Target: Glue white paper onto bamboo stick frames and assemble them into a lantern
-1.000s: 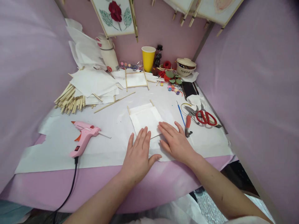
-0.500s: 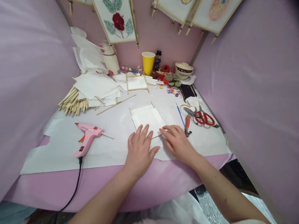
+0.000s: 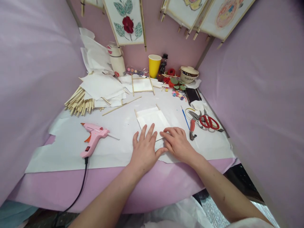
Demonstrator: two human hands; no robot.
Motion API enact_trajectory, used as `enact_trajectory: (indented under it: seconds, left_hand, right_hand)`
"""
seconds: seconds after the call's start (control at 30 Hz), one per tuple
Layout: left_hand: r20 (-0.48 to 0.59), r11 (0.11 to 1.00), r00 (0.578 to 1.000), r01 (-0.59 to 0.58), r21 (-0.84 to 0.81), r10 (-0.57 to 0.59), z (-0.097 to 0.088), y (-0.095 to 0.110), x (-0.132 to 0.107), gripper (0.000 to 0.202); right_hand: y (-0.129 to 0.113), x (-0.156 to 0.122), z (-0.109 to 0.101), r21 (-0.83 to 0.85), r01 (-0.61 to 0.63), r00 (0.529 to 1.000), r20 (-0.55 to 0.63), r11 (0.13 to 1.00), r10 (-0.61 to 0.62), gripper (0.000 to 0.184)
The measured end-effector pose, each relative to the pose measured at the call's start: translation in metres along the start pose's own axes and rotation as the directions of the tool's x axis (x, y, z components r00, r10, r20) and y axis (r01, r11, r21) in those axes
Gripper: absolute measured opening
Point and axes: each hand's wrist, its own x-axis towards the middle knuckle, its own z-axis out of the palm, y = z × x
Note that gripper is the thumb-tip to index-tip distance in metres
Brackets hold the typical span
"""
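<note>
A small white paper panel [image 3: 153,118] lies flat in front of me, with two thin wooden stick ends [image 3: 136,113] poking out past its far edge. My left hand [image 3: 146,147] rests on its near left part, fingers spread and pointing away from me. My right hand [image 3: 178,142] lies at the near right corner, its fingers stretched out and slightly bent, the fingertips pressing on the edge. The two hands almost meet at the near side, and they hide that edge in part. Neither hand lifts anything.
A pink glue gun [image 3: 95,137] with a black cord lies at left. Pruning shears [image 3: 193,125] and red-handled scissors [image 3: 209,122] lie right. Behind are a stick bundle [image 3: 80,103], a framed panel [image 3: 142,85], a yellow cup [image 3: 154,66], a flask [image 3: 117,61] and a lidded bowl [image 3: 188,75].
The view has shifted a little, so most things sit slightly further right. My right hand has slid a little left along the paper's near edge, closer to my left hand.
</note>
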Motion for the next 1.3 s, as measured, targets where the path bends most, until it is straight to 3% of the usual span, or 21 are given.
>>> enact_trajectory:
  seconds: [0.1, 0.17, 0.23, 0.37, 0.5, 0.6, 0.7, 0.83, 1.0, 1.3]
  left_hand:
    - [-0.152, 0.993, 0.983, 0.097, -0.068, -0.106, -0.007, -0.008, -0.001, 0.055]
    - [-0.247, 0.982, 0.953, 0.150, -0.116, -0.175, -0.012, -0.015, -0.003, 0.035]
    - [-0.278, 0.978, 0.942, 0.155, -0.139, -0.189, -0.015, -0.020, -0.005, 0.022]
    - [-0.188, 0.993, 0.979, 0.063, -0.104, -0.082, -0.012, -0.026, -0.007, 0.033]
    - [-0.086, 0.997, 0.996, 0.002, -0.083, -0.009, -0.008, -0.026, -0.007, 0.033]
    - [-0.146, 0.996, 0.989, 0.001, -0.093, -0.014, -0.006, -0.022, -0.007, 0.030]
    - [-0.209, 0.991, 0.976, -0.086, -0.099, 0.064, -0.002, -0.014, -0.007, 0.028]
    - [-0.124, 0.989, 0.982, -0.144, -0.019, 0.141, 0.005, -0.006, -0.010, 0.032]
    - [-0.124, 0.991, 0.984, -0.120, 0.059, 0.127, 0.003, -0.007, -0.015, 0.030]
    - [-0.204, 0.990, 0.976, -0.054, 0.129, 0.080, -0.005, -0.016, -0.028, 0.025]
  right_hand:
    - [0.009, 0.000, -0.003, -0.022, -0.039, 0.997, -0.073, 0.999, 0.037, 0.041]
    - [0.018, 0.000, -0.005, -0.035, -0.076, 0.992, -0.100, 0.996, 0.072, 0.039]
    - [0.025, 0.000, -0.006, -0.032, -0.120, 0.988, -0.103, 0.992, 0.116, 0.033]
    - [0.029, -0.003, -0.007, 0.011, -0.125, 0.988, -0.090, 0.992, 0.125, 0.029]
    - [0.022, -0.005, -0.006, 0.043, 0.057, 0.996, -0.077, 0.997, -0.054, 0.034]
    - [0.018, -0.004, 0.000, 0.051, 0.163, 0.982, -0.105, 0.985, -0.157, 0.029]
    - [0.014, -0.001, 0.007, 0.027, 0.193, 0.971, -0.148, 0.981, -0.187, 0.023]
    - [0.009, 0.000, 0.012, -0.028, 0.228, 0.969, -0.088, 0.973, -0.230, 0.026]
    - [0.016, -0.009, 0.010, -0.094, 0.183, 0.980, -0.059, 0.979, -0.189, 0.031]
    - [0.034, -0.021, 0.010, -0.196, -0.021, 0.987, -0.161, 0.980, -0.011, 0.034]
